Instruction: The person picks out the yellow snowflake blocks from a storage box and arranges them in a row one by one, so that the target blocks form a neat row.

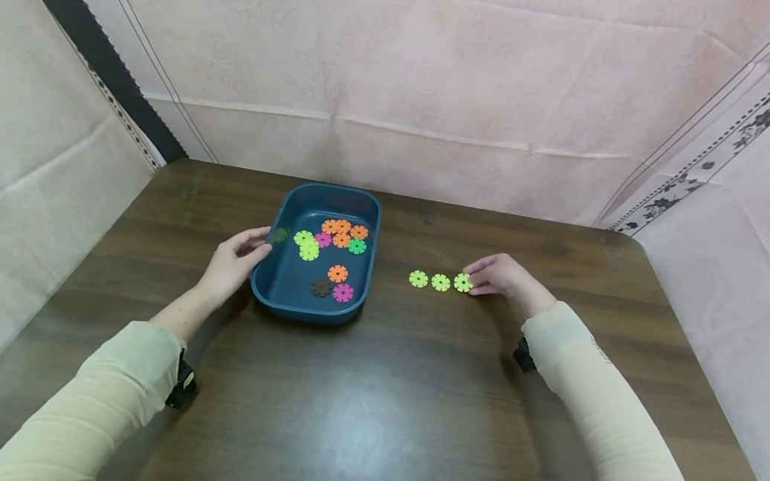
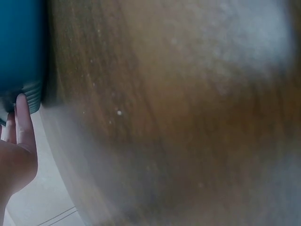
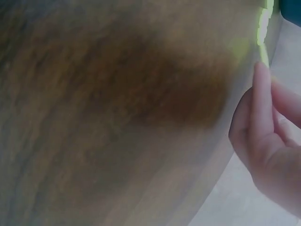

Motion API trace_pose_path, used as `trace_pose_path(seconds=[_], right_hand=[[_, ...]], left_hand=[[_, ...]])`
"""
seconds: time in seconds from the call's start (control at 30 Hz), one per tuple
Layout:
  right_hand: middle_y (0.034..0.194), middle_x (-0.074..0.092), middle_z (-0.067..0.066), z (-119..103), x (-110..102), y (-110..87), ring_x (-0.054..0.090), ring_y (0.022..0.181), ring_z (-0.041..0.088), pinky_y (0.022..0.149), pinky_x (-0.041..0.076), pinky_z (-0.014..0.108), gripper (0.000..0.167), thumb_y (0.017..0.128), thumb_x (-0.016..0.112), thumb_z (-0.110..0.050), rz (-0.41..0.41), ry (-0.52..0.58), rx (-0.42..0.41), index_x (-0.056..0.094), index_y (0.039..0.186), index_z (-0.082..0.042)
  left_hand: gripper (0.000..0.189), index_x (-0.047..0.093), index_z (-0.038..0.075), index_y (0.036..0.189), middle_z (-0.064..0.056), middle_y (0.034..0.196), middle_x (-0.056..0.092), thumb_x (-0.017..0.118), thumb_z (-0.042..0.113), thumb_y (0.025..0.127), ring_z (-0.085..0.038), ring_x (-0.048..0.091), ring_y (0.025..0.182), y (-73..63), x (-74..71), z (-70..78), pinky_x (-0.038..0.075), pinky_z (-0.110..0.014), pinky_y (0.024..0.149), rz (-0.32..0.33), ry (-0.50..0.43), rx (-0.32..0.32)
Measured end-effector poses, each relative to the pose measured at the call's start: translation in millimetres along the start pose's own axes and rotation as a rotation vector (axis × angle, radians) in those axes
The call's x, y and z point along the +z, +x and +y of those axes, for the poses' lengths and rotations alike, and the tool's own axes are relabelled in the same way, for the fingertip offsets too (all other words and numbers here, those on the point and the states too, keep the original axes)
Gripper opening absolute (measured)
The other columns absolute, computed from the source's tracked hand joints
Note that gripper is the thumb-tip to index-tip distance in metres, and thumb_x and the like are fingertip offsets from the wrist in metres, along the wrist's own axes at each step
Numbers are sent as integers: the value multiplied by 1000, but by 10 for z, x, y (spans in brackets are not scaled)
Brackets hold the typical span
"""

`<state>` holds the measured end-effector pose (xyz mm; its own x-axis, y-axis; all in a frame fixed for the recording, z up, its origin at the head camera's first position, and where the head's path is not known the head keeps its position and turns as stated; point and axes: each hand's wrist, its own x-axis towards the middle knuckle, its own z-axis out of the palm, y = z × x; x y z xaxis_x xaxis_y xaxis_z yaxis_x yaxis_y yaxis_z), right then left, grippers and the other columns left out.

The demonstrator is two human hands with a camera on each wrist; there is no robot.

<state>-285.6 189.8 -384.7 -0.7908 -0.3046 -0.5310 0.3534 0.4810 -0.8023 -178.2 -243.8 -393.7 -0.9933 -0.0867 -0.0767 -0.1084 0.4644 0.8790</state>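
My right hand (image 1: 499, 276) pinches a yellow-green snowflake building disc (image 1: 462, 282) by its right edge. Two matching discs, a middle one (image 1: 441, 282) and a left one (image 1: 419, 279), lie in a row with it, right of the blue plastic tub (image 1: 309, 310). With fingers fairly straight, my left hand (image 1: 231, 263) touches the tub's left side. In the left wrist view its thumb (image 2: 24, 120) lies against the outer wall. Inside the tub are several discs: orange (image 1: 338, 273), yellow-green (image 1: 309, 251), magenta (image 1: 343, 292), green (image 1: 356, 246) and dark brown (image 1: 320, 287).
Everything stands on a dark brown wooden table (image 1: 373, 404). Pale cloth (image 1: 397, 70) hangs along its back and both sides. Each wrist wears a black device, one on the left (image 1: 183, 383) and one on the right (image 1: 524, 354).
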Motion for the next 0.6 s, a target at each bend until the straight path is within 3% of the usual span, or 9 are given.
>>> trace_pose_path(seconds=[0.3,0.6], right_hand=[[83,61,6,6,46,6,60,69,8,73,56,28,33,86,58,6,94,-153,4,54,117,17],[82,52,5,-52,55,15,52,68,12,73,56,28,34,87,58,4,146,-159,19,53,119,14]], left_hand=[[52,40,13,142,-17,128,50,47,38,97,-21,48,106,16,6,-12,47,-17,70,-10,-11,-19],[51,39,13,142,-17,127,50,47,36,97,-24,48,105,17,4,-25,46,-17,69,-5,-11,-14]])
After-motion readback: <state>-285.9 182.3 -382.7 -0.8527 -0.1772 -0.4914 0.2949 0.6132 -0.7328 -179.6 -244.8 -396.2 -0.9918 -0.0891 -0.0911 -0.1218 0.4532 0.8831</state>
